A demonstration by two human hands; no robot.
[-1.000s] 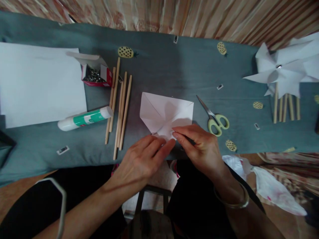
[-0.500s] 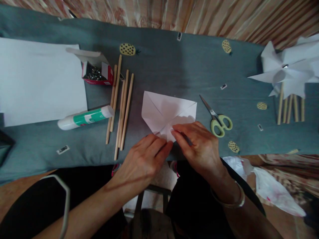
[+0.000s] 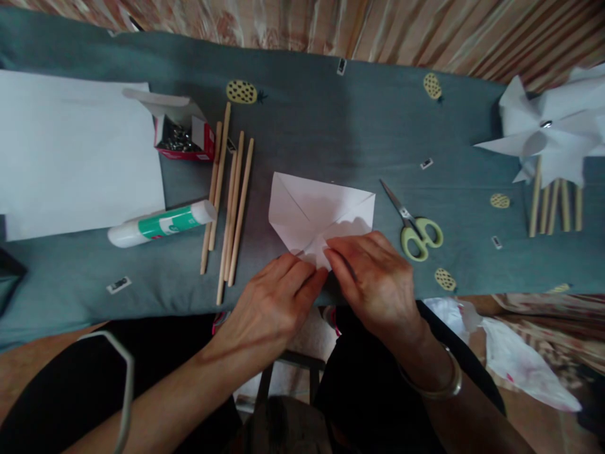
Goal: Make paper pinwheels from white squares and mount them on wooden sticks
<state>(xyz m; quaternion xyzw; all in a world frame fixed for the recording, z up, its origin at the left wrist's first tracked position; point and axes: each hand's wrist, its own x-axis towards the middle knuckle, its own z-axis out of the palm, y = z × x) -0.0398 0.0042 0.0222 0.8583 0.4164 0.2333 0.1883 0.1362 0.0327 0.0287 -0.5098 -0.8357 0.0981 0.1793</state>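
A white paper square (image 3: 326, 198) with diagonal cuts lies on the cloth in front of me, its near corners bent in toward the middle. My left hand (image 3: 281, 293) is closed on its near edge, thumb and fingers pinching the paper. From the other side, my right hand (image 3: 378, 277) pinches a folded flap near the centre between thumb and forefinger. The fingertips of both hands almost meet, and they hide the nearest part of the sheet. Just right of the paper rest scissors (image 3: 411, 227) with green handles, blades closed and pointing away.
Several wooden sticks (image 3: 241, 211) lie left of the paper. Beside them are a glue stick (image 3: 163, 224), an open red box (image 3: 184, 142) of small metal pieces and white sheets (image 3: 80, 157). Finished paper pinwheels (image 3: 534, 142) with sticks (image 3: 543, 208) sit at the far right.
Hardly anything differs. Both hands keep their pinch on the paper, with only a slight shift of the right fingers; the view has moved a little.
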